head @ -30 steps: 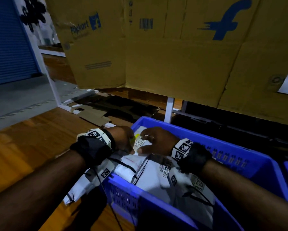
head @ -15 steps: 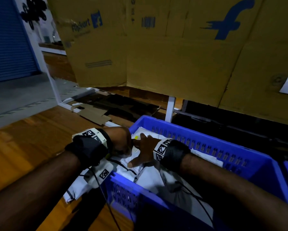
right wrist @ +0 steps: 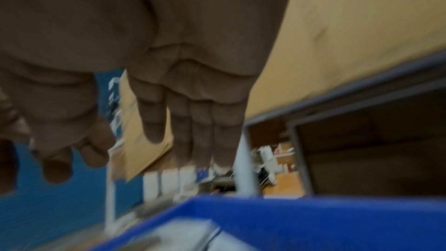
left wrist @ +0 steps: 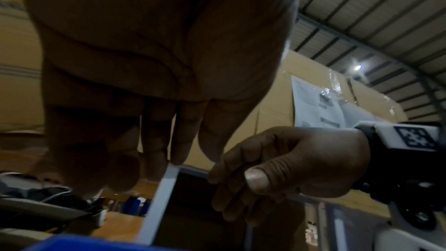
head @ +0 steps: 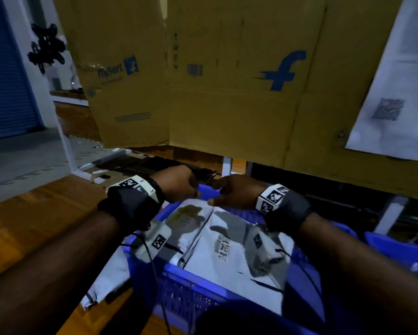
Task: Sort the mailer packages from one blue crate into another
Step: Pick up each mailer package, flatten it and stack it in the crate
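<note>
A blue crate (head: 191,298) in front of me holds several white mailer packages (head: 229,259); the one at its far left has a yellow label (head: 186,215). Another white mailer (head: 106,281) hangs outside the crate's left wall. My left hand (head: 179,184) and right hand (head: 234,192) hover close together above the crate's far rim, clear of the mailers. In the left wrist view the left hand's fingers (left wrist: 169,140) hang relaxed and hold nothing. The right wrist view shows the right hand's fingers (right wrist: 193,121) extended, nothing in them, over the blue crate rim (right wrist: 313,220).
A second blue crate (head: 396,247) sits at the right edge. Large cardboard boxes (head: 227,105) stand on a white-framed rack (head: 227,165) just behind the crate. The wooden table top (head: 33,226) runs to the left. Cables trail from both wrist cameras over the crate.
Both hands lifted off the mailers in the crate and rose to just above its far rim. The right hand drew back from the yellow-labelled mailer.
</note>
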Demonstrator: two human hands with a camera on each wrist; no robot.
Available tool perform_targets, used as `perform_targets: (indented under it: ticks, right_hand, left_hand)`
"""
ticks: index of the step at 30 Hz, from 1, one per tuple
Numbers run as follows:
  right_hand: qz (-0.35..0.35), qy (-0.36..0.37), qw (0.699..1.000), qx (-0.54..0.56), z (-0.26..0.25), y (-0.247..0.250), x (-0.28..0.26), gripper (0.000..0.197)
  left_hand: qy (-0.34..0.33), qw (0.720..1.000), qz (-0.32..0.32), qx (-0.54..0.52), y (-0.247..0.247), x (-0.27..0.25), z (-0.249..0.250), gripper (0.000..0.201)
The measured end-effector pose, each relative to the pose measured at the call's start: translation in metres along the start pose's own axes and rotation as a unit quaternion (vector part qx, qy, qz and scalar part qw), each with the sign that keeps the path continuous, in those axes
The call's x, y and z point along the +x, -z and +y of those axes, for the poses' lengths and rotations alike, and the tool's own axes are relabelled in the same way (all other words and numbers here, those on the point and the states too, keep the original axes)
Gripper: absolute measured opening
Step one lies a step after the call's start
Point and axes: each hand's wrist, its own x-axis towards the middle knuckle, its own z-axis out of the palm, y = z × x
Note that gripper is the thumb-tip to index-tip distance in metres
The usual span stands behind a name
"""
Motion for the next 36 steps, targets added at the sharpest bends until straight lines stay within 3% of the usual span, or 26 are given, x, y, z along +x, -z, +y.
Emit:
perform_targets:
  ticks: [6,11,15,21,24,26,31,34,36]
  right_hand:
    - [0.059,-0.068,0.995,0.054,0.059,0.047,-0.086,0.032]
    - [0.09,-0.166,0.979,0.074,0.127,0.069,-0.17,0.032]
    - [0.105,-0.235,0.961,0.102,0.194,0.071,-0.235,0.02]
    - [0.109,-0.286,0.952,0.007,0.284,0.055,-0.308,0.029]
    - [0.032,-0.268,0.96,-0.067,0.311,0.03,-0.319,0.036]
    - [-0.058,-0.266,0.961,-0.052,0.324,0.005,-0.315,0.034]
    - [-0.259,-0.242,0.933,-0.062,0.352,-0.058,-0.307,0.038]
    - [-0.326,-0.227,0.916,-0.058,0.388,-0.093,-0.299,0.042]
    - [-0.349,-0.211,0.911,-0.058,0.389,-0.093,-0.302,0.063]
  left_hand:
    - [-0.102,0.99,0.011,-0.098,-0.015,0.005,0.093,0.023]
    - [-0.169,0.97,-0.027,-0.175,-0.052,0.019,0.185,0.015]
    - [-0.214,0.953,-0.052,-0.21,-0.089,0.023,0.268,0.015]
    - [-0.259,0.926,-0.078,-0.264,-0.141,0.026,0.382,0.012]
    - [-0.255,0.913,-0.083,-0.309,-0.177,0.032,0.417,0.01]
    - [-0.256,0.913,-0.081,-0.306,-0.205,0.039,0.43,0.01]
    - [-0.237,0.938,-0.053,-0.248,-0.264,0.056,0.436,0.016]
    - [-0.217,0.941,-0.055,-0.252,-0.288,0.058,0.43,0.014]
    - [-0.207,0.945,-0.06,-0.245,-0.301,0.059,0.424,0.013]
